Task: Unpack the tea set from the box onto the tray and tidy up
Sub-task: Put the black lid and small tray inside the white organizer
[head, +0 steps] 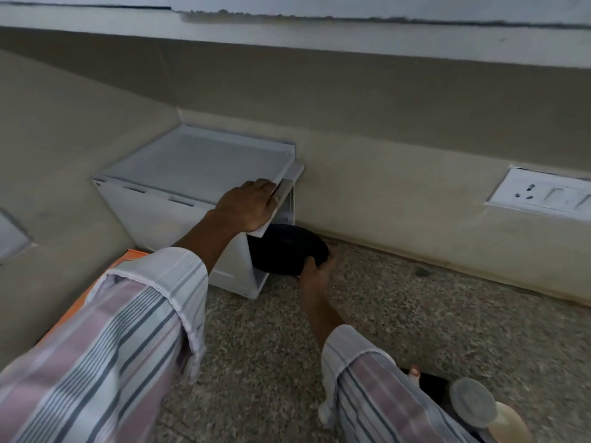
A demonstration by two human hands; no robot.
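Observation:
A white box-like cabinet (179, 199) stands in the corner on the speckled counter. My left hand (248, 207) grips the edge of its raised white flap (281, 199). My right hand (315, 271) holds a black round plate (287, 251) by its near rim, and the plate sits partly inside the cabinet's opening. An orange box (105, 282) lies to the left, mostly hidden behind my left sleeve. At the bottom right are cream-coloured tea pieces (508, 423) and a pale round lid (473, 402), partly cut off by the frame.
A beige wall runs along the back with a white socket and switch plate (540, 195) at the right. A dark spot (422, 271) marks the counter near the wall. The speckled counter (415, 314) stretches to the right of the cabinet.

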